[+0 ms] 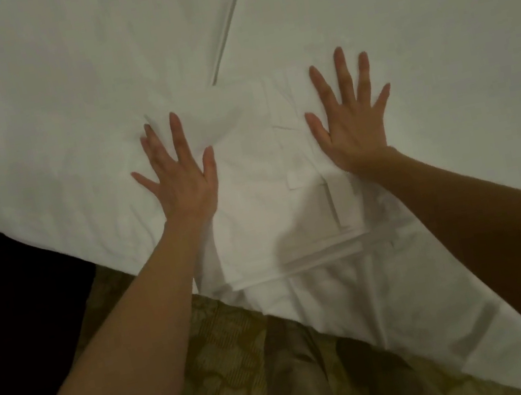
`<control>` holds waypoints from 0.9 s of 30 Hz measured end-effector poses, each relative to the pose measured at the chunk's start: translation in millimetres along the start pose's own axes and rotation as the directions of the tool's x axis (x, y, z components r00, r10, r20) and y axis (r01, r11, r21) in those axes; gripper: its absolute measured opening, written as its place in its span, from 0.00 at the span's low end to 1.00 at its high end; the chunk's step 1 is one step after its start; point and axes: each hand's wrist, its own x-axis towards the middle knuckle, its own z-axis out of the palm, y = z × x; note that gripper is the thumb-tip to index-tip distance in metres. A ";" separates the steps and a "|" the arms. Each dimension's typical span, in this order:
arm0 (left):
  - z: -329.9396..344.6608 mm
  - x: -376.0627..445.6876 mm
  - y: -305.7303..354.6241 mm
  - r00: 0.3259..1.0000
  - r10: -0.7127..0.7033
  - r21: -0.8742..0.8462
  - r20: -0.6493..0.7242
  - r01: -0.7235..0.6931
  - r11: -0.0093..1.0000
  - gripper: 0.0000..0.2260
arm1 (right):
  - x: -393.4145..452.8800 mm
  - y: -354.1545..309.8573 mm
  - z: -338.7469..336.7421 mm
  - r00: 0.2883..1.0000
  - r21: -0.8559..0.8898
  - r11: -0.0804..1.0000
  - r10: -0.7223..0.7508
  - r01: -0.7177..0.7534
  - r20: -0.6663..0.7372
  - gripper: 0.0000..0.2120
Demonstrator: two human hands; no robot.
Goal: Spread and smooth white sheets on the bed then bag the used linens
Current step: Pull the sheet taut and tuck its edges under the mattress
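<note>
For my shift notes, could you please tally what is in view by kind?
Hands: 2, left hand and right hand, both flat on the linen
Folded white sheet: 1
Bed: 1
Patterned carpet: 1
Total: 5

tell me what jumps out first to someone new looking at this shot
Two bare hands spread flat on the white sheet: the left hand mid-frame, the right hand slightly higher. Between them lies a folded, layered patch of white linen, and patterned carpet shows below the bed edge.
</note>
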 end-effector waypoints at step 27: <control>-49.1 -27.5 -13.4 0.773 -0.198 -0.707 0.603 0.633 0.316 0.36 | -54.3 44.2 -52.6 0.736 0.736 0.059 0.129 -0.675 0.665 0.20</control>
